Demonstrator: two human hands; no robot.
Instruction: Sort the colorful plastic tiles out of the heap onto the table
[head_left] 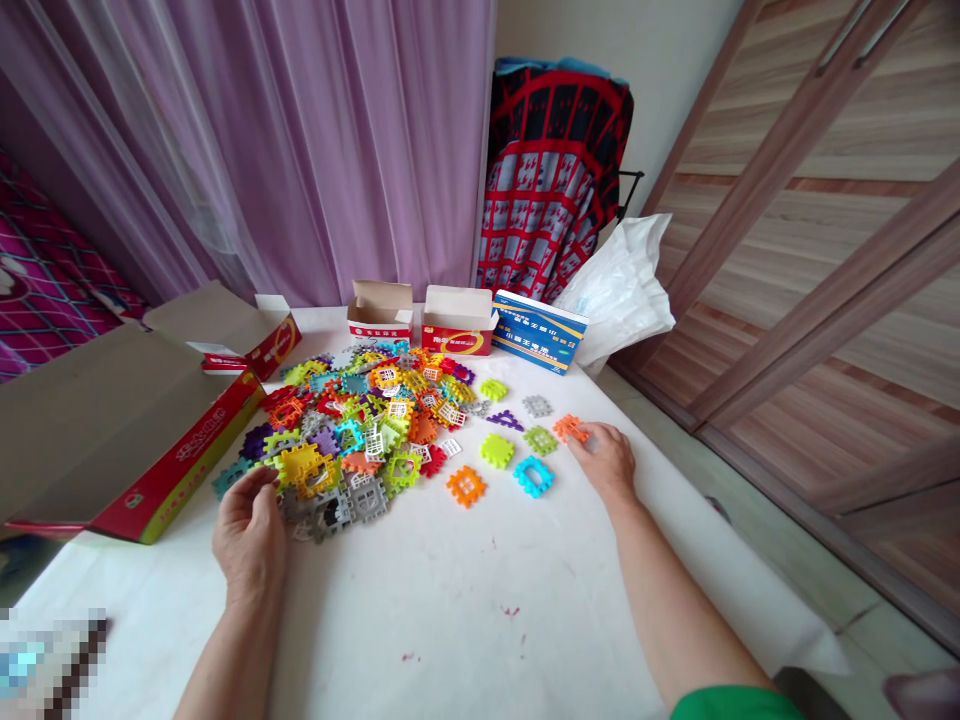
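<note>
Largest first, we have the white-covered table [450,610], whose bare near stretch gives both forearms room to rest. On its left lies the long red carton [180,455], open side up, perhaps so placed to be within easy reach. A white plastic bag [622,290] leans at the far right edge. Next comes the heap of coloured plastic pieces [349,435], spread left of centre, where our left hand can reach it. Behind it stand two open red boxes [459,335] and a blue box [540,335], probably set back to leave the front free. Our left hand [251,530] is curled at the heap's near left edge; we cannot tell whether its fingers grip anything. Our right hand [609,462] has its fingertips closed on an orange piece [568,428], right of the heap; whether it is lifted, we cannot say. Near it lie loose pieces, among them a blue ring-like piece [533,477], a lime piece [497,451] and a purple triangular one [505,421], spaced apart, seemingly so each shows singly.
</note>
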